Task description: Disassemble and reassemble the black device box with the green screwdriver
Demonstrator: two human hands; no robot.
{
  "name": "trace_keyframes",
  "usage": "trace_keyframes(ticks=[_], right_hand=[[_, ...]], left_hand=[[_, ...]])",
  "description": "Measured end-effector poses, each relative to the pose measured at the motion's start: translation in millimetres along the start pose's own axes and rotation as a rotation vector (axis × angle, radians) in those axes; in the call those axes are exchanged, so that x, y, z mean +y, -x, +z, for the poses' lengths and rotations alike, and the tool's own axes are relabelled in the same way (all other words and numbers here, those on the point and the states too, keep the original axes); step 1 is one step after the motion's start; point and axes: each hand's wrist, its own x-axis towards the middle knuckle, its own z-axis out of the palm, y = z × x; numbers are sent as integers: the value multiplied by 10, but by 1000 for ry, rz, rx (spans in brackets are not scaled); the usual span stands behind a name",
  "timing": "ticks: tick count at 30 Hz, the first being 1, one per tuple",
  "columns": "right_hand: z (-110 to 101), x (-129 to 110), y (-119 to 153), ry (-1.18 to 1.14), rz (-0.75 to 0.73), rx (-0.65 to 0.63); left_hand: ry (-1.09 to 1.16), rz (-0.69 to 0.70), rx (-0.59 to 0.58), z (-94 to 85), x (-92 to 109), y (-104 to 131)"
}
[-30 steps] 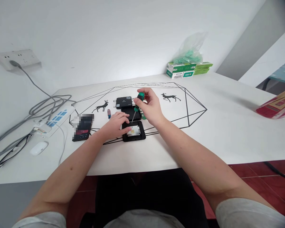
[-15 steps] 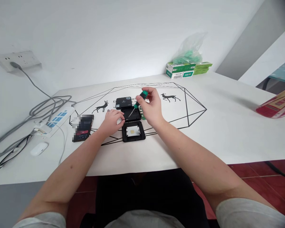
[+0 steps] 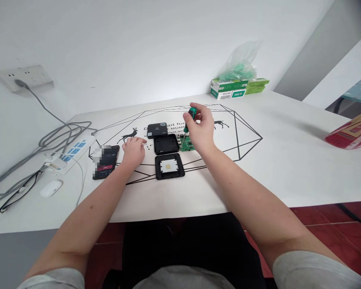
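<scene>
Right hand (image 3: 202, 129): fingers closed around the green handle of a screwdriver (image 3: 190, 117), held nearly upright, shaft pointing down; the tip stands over the green circuit board (image 3: 186, 145), contact not discernible. The board lies flat on the table (image 3: 289, 160), directly below the grip and partly hidden by the hand, toward the far edge, inside the printed line figure.

Left hand (image 3: 134, 148): palm down on the table, fingers loosely spread and holding nothing; a few small dark specks, possibly screws (image 3: 148, 147), lie just beside the fingertips.

Black open casing (image 3: 166, 143): between the two hands, touching the board's left side. Black frame with pale centre (image 3: 169, 166): just nearer the front edge. Small black box (image 3: 157, 130): behind the casing.

Phone (image 3: 105, 161): left of the left hand. Power strip (image 3: 74, 153), cables, glasses (image 3: 15, 194) and white mouse (image 3: 50, 188): left edge. Green boxes (image 3: 239, 87) under a plastic bag (image 3: 240, 62): far right corner
</scene>
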Motion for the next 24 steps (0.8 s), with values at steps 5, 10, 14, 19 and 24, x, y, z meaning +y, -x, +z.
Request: trace_keyframes(ticks=[5,10,14,19,24], right_hand=[[-254,111,-250,473,67,-221],[-413,326,-391,834,307,-451],[-400,393,-372,996,426,-591],[-308,325,-298,1069,374,-604],[-149,69,-78,653,-104,-1019]], left_hand=[[116,73,-57,5,30,16],[139,129,-138,32,84,36],[139,132,-148,28,79,38],[155,246,-257,-4,85,67],[190,354,-365,-54,100,95]])
